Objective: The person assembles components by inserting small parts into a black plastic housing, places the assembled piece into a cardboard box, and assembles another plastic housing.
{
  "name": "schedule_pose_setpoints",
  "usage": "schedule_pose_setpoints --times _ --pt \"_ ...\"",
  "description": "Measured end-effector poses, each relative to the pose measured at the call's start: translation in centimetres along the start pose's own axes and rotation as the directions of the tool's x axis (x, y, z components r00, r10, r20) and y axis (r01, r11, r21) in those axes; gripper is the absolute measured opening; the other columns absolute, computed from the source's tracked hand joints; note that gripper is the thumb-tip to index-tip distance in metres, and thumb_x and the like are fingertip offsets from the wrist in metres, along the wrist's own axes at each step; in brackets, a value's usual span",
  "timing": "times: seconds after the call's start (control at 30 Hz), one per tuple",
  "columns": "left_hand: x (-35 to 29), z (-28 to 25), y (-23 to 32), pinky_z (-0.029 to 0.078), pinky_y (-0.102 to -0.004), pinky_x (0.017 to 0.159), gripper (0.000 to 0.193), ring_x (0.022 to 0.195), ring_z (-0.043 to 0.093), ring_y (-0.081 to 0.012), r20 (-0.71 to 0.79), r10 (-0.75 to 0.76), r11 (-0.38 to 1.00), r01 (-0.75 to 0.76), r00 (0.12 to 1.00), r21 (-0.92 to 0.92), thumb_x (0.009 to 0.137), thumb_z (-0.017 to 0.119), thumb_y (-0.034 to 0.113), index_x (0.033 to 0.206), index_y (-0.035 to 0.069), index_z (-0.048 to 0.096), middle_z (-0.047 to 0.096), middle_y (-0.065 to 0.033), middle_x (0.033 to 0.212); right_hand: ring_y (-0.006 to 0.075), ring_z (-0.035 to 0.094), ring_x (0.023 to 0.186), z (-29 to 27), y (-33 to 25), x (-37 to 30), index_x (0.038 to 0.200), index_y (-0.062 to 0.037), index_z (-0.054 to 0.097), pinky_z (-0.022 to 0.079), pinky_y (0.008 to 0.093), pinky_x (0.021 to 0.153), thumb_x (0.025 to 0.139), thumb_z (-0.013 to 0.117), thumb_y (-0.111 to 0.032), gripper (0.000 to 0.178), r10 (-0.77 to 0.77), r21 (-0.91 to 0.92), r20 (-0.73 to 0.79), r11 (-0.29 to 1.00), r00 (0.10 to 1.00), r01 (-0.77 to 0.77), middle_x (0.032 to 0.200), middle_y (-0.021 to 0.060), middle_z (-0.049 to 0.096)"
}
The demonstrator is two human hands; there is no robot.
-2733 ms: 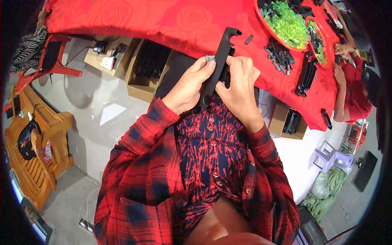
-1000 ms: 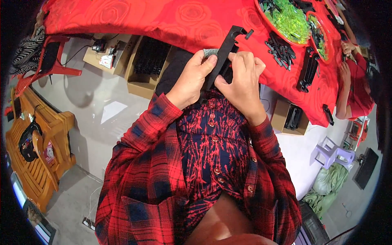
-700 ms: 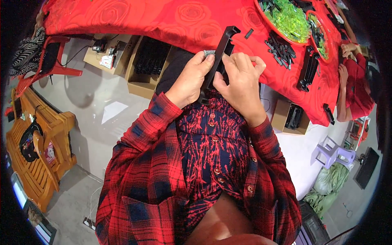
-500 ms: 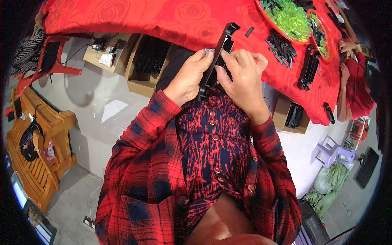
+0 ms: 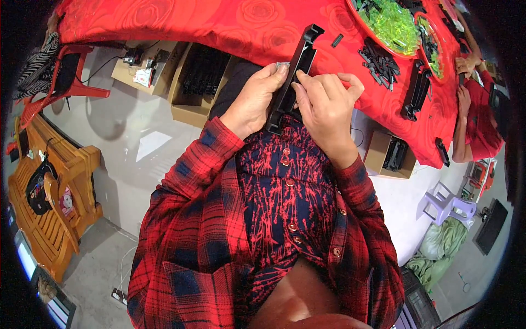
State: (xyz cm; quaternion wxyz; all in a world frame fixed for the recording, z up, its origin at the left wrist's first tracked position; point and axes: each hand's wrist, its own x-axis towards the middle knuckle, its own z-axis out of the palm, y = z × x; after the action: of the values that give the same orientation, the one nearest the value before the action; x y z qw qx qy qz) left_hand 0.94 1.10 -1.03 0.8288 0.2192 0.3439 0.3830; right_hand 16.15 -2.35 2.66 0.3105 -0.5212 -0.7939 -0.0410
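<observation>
Both hands on a long black plastic bar (image 5: 292,77), held upright against the near edge of the red-covered table (image 5: 181,24). Left hand (image 5: 253,101) wraps its left side, fingers closed, a small pale piece (image 5: 282,65) pinched at the fingertips. Right hand (image 5: 324,107) presses the right side, fingers curled. More black parts (image 5: 379,59) lie far right on the cloth.

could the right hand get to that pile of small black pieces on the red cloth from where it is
Probably yes. The right hand is busy on the long black part, but only bare red cloth lies between it and the pile of small black pieces.
</observation>
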Motion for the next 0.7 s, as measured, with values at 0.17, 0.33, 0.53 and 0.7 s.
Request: schedule_pose_setpoints --times 0.17,0.33,0.53,0.7 --pt "0.0 -0.1 -0.2 0.055 -0.0269 0.067 0.025 0.080 0.062 -0.0107 -0.009 0.010 1.000 -0.009 1.000 0.020 0.106 0.045 0.029 0.113 0.008 0.058 0.063 -0.0003 0.095 0.0177 0.058 0.074 0.4 -0.1 -0.3 0.099 -0.0080 0.068 0.036 0.0418 0.088 0.078 0.076 -0.014 0.023 0.019 0.009 -0.066 1.000 0.998 -0.018 0.075 0.0009 0.056" --pt "0.4 -1.5 -0.1 0.055 -0.0260 0.065 0.029 0.074 0.064 -0.0122 0.116 -0.027 1.000 0.025 0.993 0.017 0.105 0.047 0.031 0.116 0.006 0.058 0.067 -0.0052 0.095 0.0182 0.060 0.078 -0.1 0.2 -0.5 0.104 -0.0088 0.069 0.035 0.0417 0.088 0.079 0.075 -0.014 0.026 0.008 0.054 -0.034 0.999 0.999 -0.006 0.079 0.0003 0.060" --pt "0.9 -2.6 3.2 0.054 -0.0232 0.062 0.037 0.073 0.066 -0.0124 0.359 -0.369 0.900 0.234 0.857 0.368 0.104 0.050 0.036 0.120 0.004 0.056 0.071 -0.0122 0.102 0.0286 0.053 0.113 -3.5 3.4 0.8 0.134 -0.0170 0.060 0.034 0.0433 0.094 0.079 0.076 -0.021 0.058 0.065 -0.066 0.034 0.996 0.997 -0.063 0.126 0.0102 0.058" --pt "1.6 -3.7 4.7 0.055 -0.0227 0.061 0.037 0.073 0.066 -0.0125 0.442 -0.527 0.833 0.337 0.726 0.439 0.103 0.053 0.033 0.124 0.002 0.053 0.071 -0.0141 0.101 0.0284 0.058 0.106 -4.5 5.4 0.3 0.129 -0.0130 0.060 0.038 0.0418 0.094 0.074 0.077 -0.025 0.058 0.010 0.060 0.400 0.998 0.917 -0.037 0.114 0.0115 0.063"
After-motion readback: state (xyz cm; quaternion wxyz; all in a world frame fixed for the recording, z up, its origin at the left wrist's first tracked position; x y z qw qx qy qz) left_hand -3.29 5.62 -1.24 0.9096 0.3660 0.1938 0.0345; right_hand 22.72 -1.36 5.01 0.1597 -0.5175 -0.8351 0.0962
